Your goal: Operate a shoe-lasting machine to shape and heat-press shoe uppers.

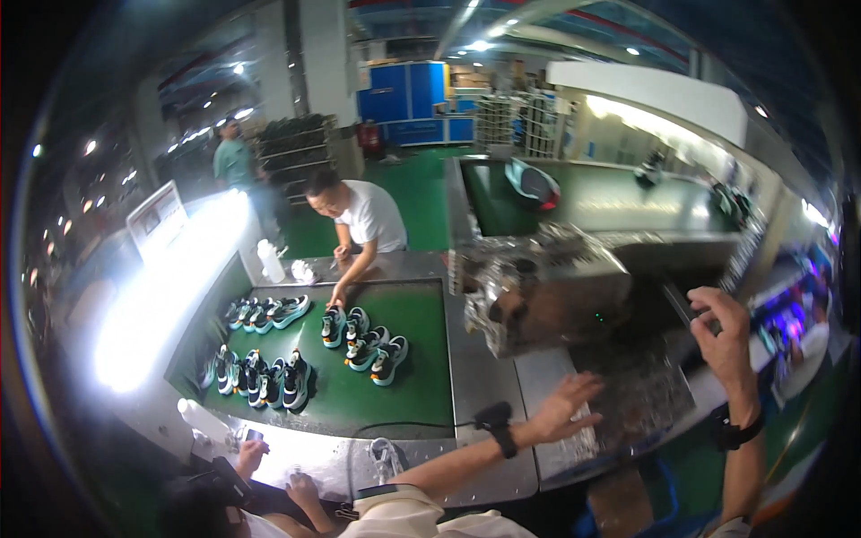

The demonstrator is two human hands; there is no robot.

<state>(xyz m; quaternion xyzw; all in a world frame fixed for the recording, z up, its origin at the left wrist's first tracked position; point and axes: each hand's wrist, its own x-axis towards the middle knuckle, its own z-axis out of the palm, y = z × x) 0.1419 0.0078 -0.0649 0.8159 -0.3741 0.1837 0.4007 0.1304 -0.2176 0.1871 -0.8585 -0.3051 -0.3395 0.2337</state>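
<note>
Head view showed our bare left hand (567,410) with its fingers spread and nothing in its grasp, over a crinkled, silver, foil-like work surface (641,403); whether it touched we could not tell. Our bare right hand (720,334) was raised, fingers bent, beside a thin, straight, dark bar (679,303), and we could not tell whether the fingertips gripped it. The box-shaped, foil-wrapped silver machine block (565,282) stood ahead of our left hand, right of the flat green conveyor belt (426,316) bearing black-and-teal shoes (296,381).

We judged that a low sweep of the left hand could snag the black wristwatch (505,438) on crumpled foil, and that a hasty squeeze of the right could pinch fingers against the bar. Were the block hot, which we could not see, a brush against it might burn bare skin.

Its long axis ran roughly crosswise, left to right, and the face with small green lights (599,316) pointed toward us, though blur softened its edges.
</note>
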